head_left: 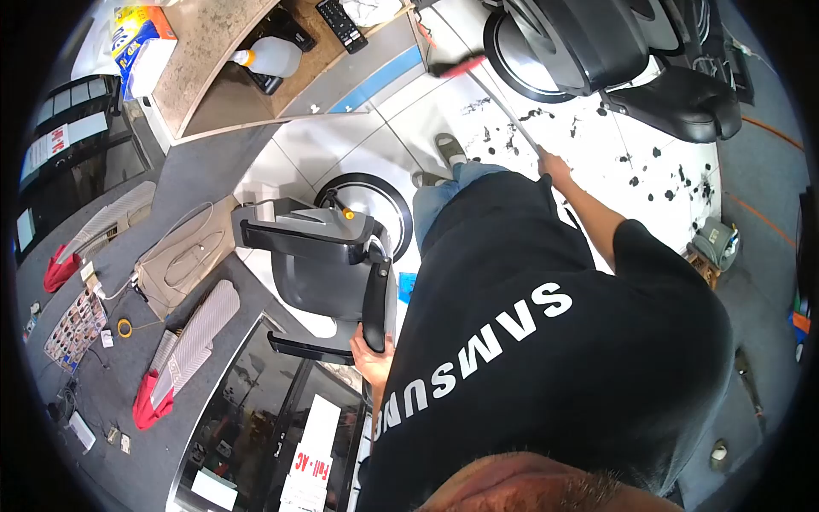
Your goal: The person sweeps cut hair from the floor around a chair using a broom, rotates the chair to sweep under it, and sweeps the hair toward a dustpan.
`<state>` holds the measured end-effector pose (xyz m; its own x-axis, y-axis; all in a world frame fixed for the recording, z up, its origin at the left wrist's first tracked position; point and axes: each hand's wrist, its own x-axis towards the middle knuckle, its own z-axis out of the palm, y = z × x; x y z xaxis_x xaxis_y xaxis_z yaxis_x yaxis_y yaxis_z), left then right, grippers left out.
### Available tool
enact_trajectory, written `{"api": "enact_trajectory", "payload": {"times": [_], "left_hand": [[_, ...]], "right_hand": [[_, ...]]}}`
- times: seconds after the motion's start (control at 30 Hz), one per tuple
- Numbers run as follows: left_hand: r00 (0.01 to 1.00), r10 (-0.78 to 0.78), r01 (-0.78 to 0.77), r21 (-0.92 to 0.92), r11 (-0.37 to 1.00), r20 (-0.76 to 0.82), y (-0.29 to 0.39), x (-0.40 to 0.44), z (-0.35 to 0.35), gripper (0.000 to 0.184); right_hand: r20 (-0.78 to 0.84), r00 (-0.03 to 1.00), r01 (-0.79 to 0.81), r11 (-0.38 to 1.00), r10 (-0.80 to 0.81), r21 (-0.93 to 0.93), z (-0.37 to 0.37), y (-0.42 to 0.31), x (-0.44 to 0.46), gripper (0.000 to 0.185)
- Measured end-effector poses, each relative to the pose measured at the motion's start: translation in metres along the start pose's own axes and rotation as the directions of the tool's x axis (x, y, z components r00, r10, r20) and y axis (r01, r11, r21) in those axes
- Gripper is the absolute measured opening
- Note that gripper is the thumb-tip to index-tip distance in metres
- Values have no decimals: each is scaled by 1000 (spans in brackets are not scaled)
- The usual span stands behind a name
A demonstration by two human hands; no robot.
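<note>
My right hand (555, 168) is closed around the long grey handle of a broom (503, 109). Its red head with dark bristles (458, 66) lies at the far end of the handle, near the counter and a chair base. Dark hair clippings (657, 175) are scattered over the white tiled floor beside the handle. My left hand (373, 358) grips the end of a black armrest (375, 307) on the nearer barber chair (316, 269), close to my side. Part of that hand is hidden by the armrest and my black shirt.
Another black barber chair (580, 43) stands at the upper right on a round base. A curved counter (205, 51) holds a spray bottle (275, 58) and a remote control (341, 24). My sandalled feet (448, 152) are between the chairs. A bag (715, 241) rests at the right.
</note>
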<state>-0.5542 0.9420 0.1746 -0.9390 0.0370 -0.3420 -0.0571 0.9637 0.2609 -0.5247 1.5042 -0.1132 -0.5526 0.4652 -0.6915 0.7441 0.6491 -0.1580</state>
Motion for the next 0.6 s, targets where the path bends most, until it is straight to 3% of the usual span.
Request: {"api": "enact_trajectory", "payload": {"times": [0.1,0.27,0.33,0.43,0.5,0.57,0.6], "left_hand": [[1000,-21,20,9,1000,17,9,0,-4,58],[999,38,-38,9,999,-31,-6,-1,3,58],[1000,19,-19,3,1000,-20,-6,-1,2,59],[1000,19,-19,21,1000,-22,-11,0,2,59],[1000,8,-8,11,1000,-21,-10,1,0,60],[1000,13,-13,2,1000,-19,-10,1,1,59],[999,24,-24,-5,1000,-22,-10,3,1,59]], "right_hand": [[19,1000,16,996,-14,-88,-30,-53,46,35],[94,995,58,983,-42,-172,-25,-28,22,36],[237,971,42,995,-19,-92,-49,-17,1,38],[208,973,113,992,-99,-56,-82,-26,-46,38],[164,916,381,921,-366,-74,-73,-26,-40,37],[242,898,392,918,-369,-58,-76,-46,-29,37],[341,908,272,961,-242,-42,-97,-97,-35,37]]}}
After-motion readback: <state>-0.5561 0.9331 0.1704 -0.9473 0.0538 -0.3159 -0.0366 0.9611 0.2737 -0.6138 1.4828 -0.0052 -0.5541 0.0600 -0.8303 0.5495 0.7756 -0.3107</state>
